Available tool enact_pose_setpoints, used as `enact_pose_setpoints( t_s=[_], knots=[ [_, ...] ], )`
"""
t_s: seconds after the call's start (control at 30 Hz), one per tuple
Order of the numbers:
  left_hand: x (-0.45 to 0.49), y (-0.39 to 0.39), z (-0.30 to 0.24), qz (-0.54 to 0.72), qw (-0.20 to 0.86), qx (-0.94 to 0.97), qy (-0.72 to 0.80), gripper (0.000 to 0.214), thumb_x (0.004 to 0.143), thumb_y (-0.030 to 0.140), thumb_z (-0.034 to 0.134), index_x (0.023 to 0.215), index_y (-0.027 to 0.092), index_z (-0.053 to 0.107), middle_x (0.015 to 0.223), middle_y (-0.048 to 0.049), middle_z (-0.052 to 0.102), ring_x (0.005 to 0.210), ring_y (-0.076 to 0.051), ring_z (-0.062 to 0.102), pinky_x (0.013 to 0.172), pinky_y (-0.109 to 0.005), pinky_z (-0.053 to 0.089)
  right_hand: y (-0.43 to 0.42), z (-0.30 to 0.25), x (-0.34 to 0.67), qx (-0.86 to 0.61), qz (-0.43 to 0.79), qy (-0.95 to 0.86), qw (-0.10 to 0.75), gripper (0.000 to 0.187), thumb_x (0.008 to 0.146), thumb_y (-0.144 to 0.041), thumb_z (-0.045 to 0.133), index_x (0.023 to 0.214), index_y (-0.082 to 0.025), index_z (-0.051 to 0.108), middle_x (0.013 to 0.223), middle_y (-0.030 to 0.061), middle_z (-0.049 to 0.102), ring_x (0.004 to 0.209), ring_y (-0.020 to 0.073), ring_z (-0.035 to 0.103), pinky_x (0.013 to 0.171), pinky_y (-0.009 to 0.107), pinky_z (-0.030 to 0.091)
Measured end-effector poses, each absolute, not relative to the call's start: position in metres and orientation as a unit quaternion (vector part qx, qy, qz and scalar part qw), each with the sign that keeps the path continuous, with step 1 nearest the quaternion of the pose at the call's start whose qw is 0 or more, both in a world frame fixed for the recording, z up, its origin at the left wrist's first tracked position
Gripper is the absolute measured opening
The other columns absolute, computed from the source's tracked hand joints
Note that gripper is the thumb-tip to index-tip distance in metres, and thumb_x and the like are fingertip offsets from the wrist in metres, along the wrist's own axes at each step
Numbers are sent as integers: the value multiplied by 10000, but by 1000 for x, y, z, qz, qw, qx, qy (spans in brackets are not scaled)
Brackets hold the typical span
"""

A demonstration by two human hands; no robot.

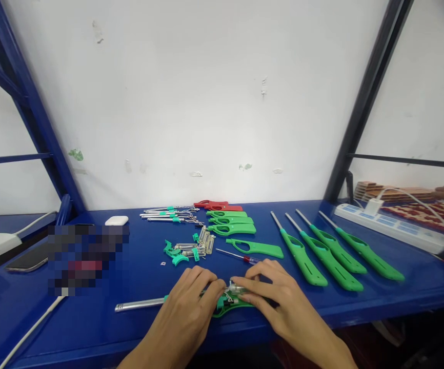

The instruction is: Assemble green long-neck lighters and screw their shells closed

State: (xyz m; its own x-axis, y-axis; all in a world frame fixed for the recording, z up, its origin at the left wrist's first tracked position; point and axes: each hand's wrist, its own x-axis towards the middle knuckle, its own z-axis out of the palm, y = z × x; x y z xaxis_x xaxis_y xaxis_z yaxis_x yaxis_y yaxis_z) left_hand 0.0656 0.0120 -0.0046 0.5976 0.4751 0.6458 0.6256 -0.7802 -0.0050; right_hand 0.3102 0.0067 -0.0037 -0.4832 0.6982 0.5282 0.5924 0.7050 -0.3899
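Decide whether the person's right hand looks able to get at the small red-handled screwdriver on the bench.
Probably yes. The screwdriver lies on the bare blue bench just beyond the right hand, with nothing between them, though that hand is busy holding the half-built lighter.

The half-built lighter [227,307] is moulded in smooth green plastic, with a bare metal tube [139,305] fitted at one end. The tabletop [91,333] is coated in blue paint with a soft sheen. Glossy green plastic is seen on the finished lighters [337,249], white plastic on the power strip [391,225]. The wall [206,102] is painted matt white and chipped.
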Motion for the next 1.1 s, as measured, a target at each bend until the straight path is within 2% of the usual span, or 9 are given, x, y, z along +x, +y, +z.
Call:
enact_pose_setpoints(
  t_s=[0.6, 1.1],
  knots=[
    [65, 12, -5, -314, 127, -889, -308, 241, 1121, 89, 383, 1148, 193, 599, 982, -50, 663, 836, -246, 578, 782, -380, 480, 6, -6, 311, -366, 72, -859, 352, 334, 1098, -182, 586, 1374, -340, 687, 1128, 20, 677, 1012, 209, 639, 923, 404, 448],
    [66, 11, -5, -315, 122, -892, -300, 244, 1094, 42, 407, 1150, 186, 597, 985, -52, 663, 846, -246, 588, 790, -384, 491, 6, -7, 312, -358, 69, -863, 351, 331, 1105, -201, 571, 1386, -335, 685, 1126, 35, 674, 994, 217, 645, 894, 414, 481]
  ],
)
